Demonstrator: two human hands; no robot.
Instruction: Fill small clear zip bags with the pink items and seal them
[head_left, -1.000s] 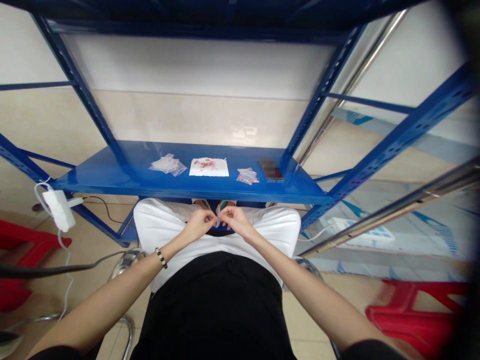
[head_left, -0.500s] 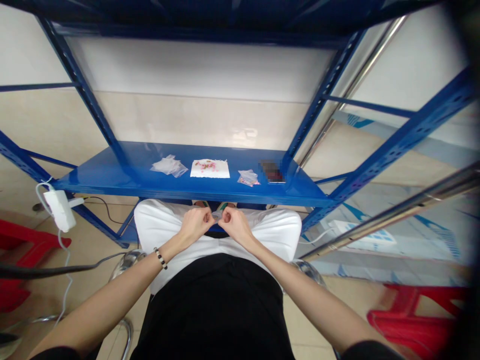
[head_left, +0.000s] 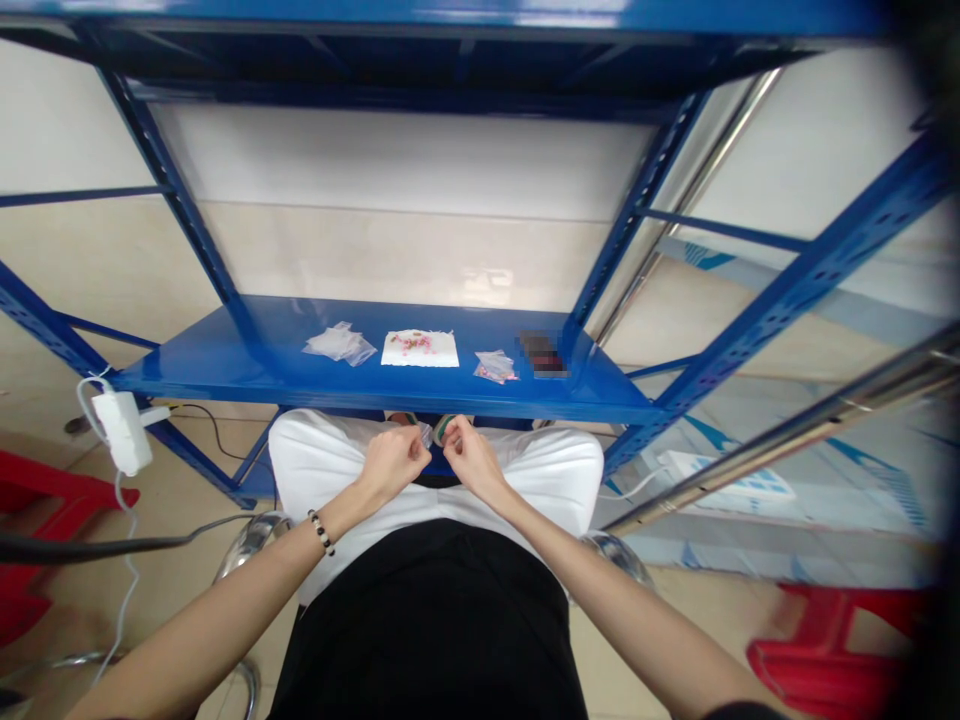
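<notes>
Above my lap, my left hand (head_left: 395, 460) pinches a small clear plastic bag (head_left: 427, 435), which sticks up past its fingertips. Close beside it is my right hand (head_left: 470, 457), its thumb and fingers curled together; whether anything is in that pinch is too small to see. Beyond both hands, on the blue shelf (head_left: 420, 395), lies a white sheet (head_left: 444, 352) with small pink and greenish pieces (head_left: 412, 344) scattered on it. A loose pile of clear bags (head_left: 339, 344) rests to its left. On its right are clear bags with pink bits (head_left: 495, 367).
A dark, pixelated flat object (head_left: 544, 354) lies at the shelf's right end. Blue uprights (head_left: 637, 205) and an upper shelf (head_left: 450, 60) frame the space. A white power strip (head_left: 124, 430) hangs at left, and red stools (head_left: 825, 650) stand on both sides.
My fingertips have drawn slightly apart, and the small bag now shows at my left fingers. The whole view has tilted up a little, showing more of the upper shelf.
</notes>
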